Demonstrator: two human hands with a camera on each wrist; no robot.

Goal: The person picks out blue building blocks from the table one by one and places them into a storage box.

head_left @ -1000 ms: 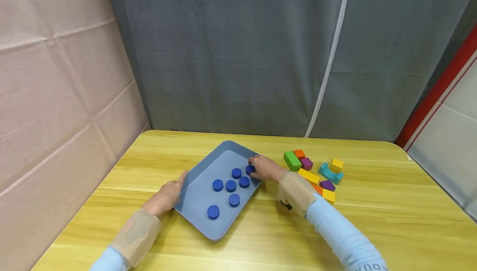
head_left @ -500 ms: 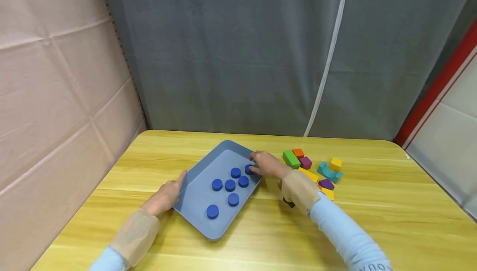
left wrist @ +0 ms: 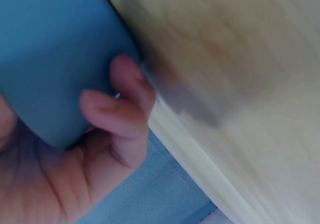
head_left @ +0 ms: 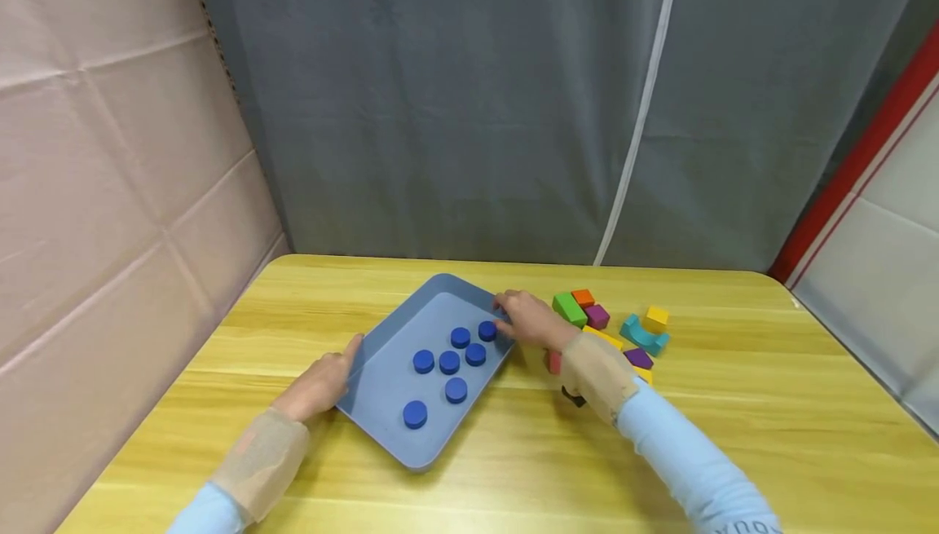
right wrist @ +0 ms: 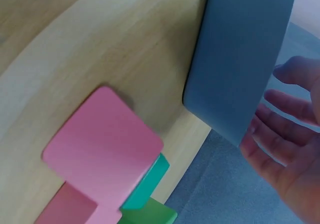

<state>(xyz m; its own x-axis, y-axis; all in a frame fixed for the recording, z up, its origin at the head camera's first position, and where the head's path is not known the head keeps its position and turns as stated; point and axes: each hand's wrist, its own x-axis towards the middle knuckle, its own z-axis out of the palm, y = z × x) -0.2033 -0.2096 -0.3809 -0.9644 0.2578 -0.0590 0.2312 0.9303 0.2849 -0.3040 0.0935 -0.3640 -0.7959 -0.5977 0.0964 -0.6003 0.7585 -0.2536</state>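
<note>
A grey-blue tray (head_left: 381,395) lies diagonally on the table, with several blue round discs (head_left: 449,363) spread over its floor. My left hand (head_left: 315,387) grips the tray's left edge. In the left wrist view, that hand's fingers (left wrist: 117,116) curl against the tray's wall (left wrist: 50,79). Over the right rim hovers my right hand (head_left: 534,320), its fingertips close to the rightmost disc (head_left: 487,330). The right wrist view has its fingers (right wrist: 280,139) spread and loosely bent beside the tray's outer wall (right wrist: 235,59), with no disc visible in them.
Right of the tray, partly behind my right forearm, lie coloured blocks: green (head_left: 568,308), orange (head_left: 583,297), magenta (head_left: 597,316), a teal arch (head_left: 644,336) and a yellow cube (head_left: 656,319). A pink block (right wrist: 105,144) shows large in the right wrist view. A grey curtain (head_left: 455,110) hangs behind the table.
My right hand has let go of the rightmost disc, its fingers opening and lifting slightly off it. The left hand keeps its hold on the tray. The head view has shifted slightly.
</note>
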